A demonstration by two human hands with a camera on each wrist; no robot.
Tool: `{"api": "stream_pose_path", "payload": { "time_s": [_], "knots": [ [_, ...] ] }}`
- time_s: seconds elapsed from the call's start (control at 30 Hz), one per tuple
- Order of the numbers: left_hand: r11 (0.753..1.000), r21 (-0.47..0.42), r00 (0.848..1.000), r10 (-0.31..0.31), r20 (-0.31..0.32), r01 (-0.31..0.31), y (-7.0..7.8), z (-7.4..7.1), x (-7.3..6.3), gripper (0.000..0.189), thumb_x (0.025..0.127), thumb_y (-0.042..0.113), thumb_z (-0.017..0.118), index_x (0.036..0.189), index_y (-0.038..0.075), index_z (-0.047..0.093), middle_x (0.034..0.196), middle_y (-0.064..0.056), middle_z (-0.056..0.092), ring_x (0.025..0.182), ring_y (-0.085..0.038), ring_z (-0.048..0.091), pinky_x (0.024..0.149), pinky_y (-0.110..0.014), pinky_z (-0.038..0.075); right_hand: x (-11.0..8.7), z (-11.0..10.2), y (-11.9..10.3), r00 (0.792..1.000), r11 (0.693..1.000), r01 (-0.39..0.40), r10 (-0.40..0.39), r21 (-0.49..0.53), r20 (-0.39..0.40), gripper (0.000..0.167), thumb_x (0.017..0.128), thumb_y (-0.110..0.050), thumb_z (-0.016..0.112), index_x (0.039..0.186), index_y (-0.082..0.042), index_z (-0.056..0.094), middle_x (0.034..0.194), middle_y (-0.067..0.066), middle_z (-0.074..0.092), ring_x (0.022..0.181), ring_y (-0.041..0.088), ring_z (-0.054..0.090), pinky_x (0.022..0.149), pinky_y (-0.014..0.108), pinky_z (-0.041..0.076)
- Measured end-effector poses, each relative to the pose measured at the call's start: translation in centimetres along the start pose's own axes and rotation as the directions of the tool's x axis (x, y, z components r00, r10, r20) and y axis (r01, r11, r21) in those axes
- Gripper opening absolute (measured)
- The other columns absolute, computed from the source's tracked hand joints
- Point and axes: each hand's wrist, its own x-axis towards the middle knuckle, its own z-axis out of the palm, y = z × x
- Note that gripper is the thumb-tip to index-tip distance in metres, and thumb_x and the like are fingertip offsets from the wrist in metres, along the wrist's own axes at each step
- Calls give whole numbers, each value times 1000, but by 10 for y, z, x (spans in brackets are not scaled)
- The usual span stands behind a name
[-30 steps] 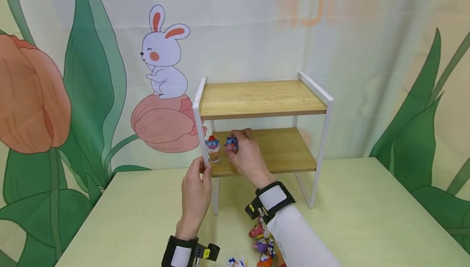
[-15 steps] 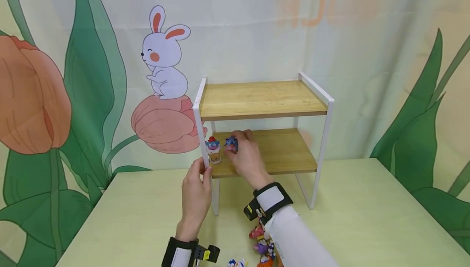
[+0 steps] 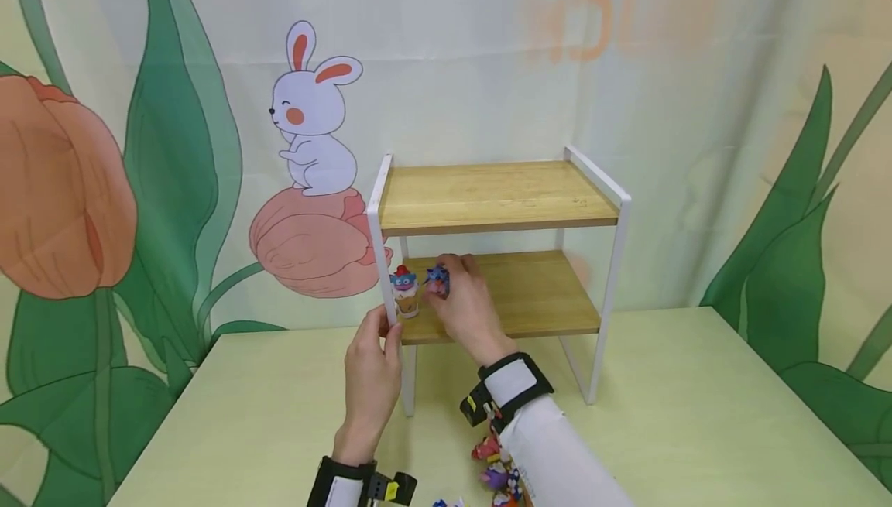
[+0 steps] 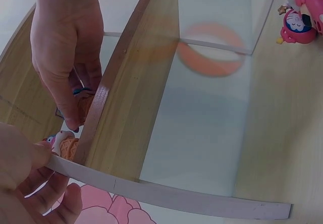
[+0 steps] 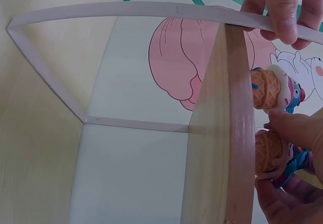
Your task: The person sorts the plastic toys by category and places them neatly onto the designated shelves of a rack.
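A two-tier wooden shelf [image 3: 498,197] with a white metal frame stands on the table. At its left front post [image 3: 383,267], the left hand [image 3: 372,387] holds on, with thumb and fingers on either side of the metal. On the lower board [image 3: 543,290], the right hand [image 3: 470,313] pinches a blue toy figurine [image 3: 437,281] with a waffle-cone base [image 5: 269,151]. Beside it, near the post, another ice-cream-cone figurine [image 3: 405,290] stands upright with a blue face and red top. A small gap separates the two figurines. The right hand partly covers the one it pinches.
Several colourful figurines [image 3: 496,478] lie on the table in front of the shelf, partly hidden by the right forearm. One blue-and-white piece [image 3: 446,503] is cut off at the bottom edge. A printed curtain [image 3: 474,66] hangs behind the table.
The head view has tilted up slightly, so the scene sits a little lower. Both hands keep their places, on the post and on the blue figurine.
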Motion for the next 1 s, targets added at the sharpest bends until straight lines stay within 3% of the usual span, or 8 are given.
{"api": "stream_pose_path", "payload": {
  "time_s": [0.3, 0.43, 0.67, 0.77, 1.0],
  "knots": [
    [1000, 8, 1000, 15, 3, -15, -1, 4, -1, 25, 96, 5, 60, 120, -2, 58, 96, -11, 63, 81, -22, 58, 66, -34, 49, -3, -7, 1, 1000, 1000, -17, 16, 12, 11, 64, 80, -13, 82, 135, -1, 52, 119, 22, 53, 98, 31, 60, 84, 40, 53],
    [1000, 8, 1000, 10, 5, -10, 1, 2, 0, 25, 96, 4, 60, 121, -2, 58, 97, -12, 64, 81, -23, 58, 66, -35, 49, -6, -19, -1, 999, 1000, 5, -4, -18, 45, 71, 78, -17, 84, 139, -3, 49, 130, 25, 49, 111, 36, 56, 91, 44, 49],
    [1000, 2, 1000, -17, 21, 17, 0, 1, -3, 27, 97, 5, 58, 123, -1, 57, 99, -12, 63, 81, -22, 57, 66, -34, 49, -26, -57, 2, 984, 997, -23, 36, -73, 174, 72, 79, -27, 83, 140, -8, 50, 146, 22, 39, 132, 39, 39, 103, 54, 37],
    [1000, 4, 1000, -10, 13, 10, 0, 2, -3, 27, 97, 5, 58, 123, -1, 56, 98, -12, 63, 80, -22, 57, 65, -33, 50, -34, -75, 3, 975, 997, -33, 49, -77, 217, 72, 81, -28, 82, 142, -10, 48, 147, 21, 37, 133, 39, 36, 103, 55, 36],
    [1000, -2, 1000, 14, -4, -14, -1, 2, -1, 26, 97, 4, 59, 122, -2, 57, 98, -12, 63, 80, -23, 57, 66, -34, 50, -53, -110, 9, 966, 996, 26, -2, -86, 260, 70, 83, -28, 80, 142, -8, 48, 144, 20, 39, 132, 38, 38, 102, 54, 38]
  ]
}}
